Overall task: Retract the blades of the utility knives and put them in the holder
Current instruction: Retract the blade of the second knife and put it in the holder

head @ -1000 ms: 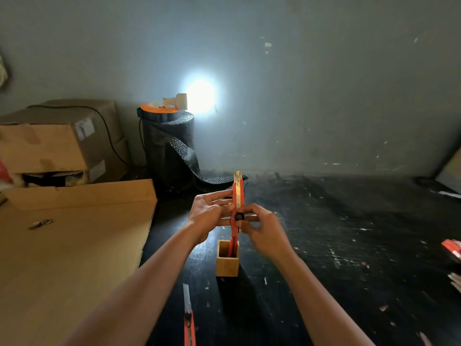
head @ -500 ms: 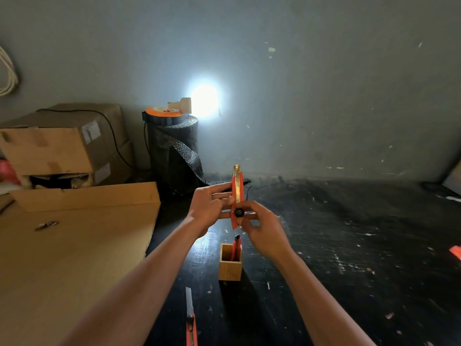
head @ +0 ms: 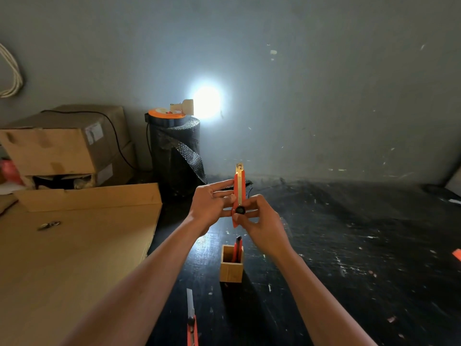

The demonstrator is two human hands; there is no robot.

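Observation:
An orange utility knife (head: pixel 239 186) is held upright above the table, its metal tip pointing up. My left hand (head: pixel 212 207) grips its left side with the fingers behind the body. My right hand (head: pixel 262 224) pinches the lower end, thumb by the black wheel (head: pixel 240 210). Below them stands a small wooden holder (head: pixel 231 269) with one orange knife (head: pixel 237 249) leaning inside. Another orange knife (head: pixel 191 318) lies on the black table near the bottom edge, its blade extended.
Flat cardboard (head: pixel 74 245) covers the left of the table. Stacked boxes (head: pixel 64 143) and a black bubble-wrap roll (head: pixel 175 156) with a bright lamp (head: pixel 205 102) stand at the back. An orange piece (head: pixel 457 254) lies at the right edge.
Both hands have lifted the knife a little higher above the holder, and the view has tilted up slightly. The grip on the knife is much the same.

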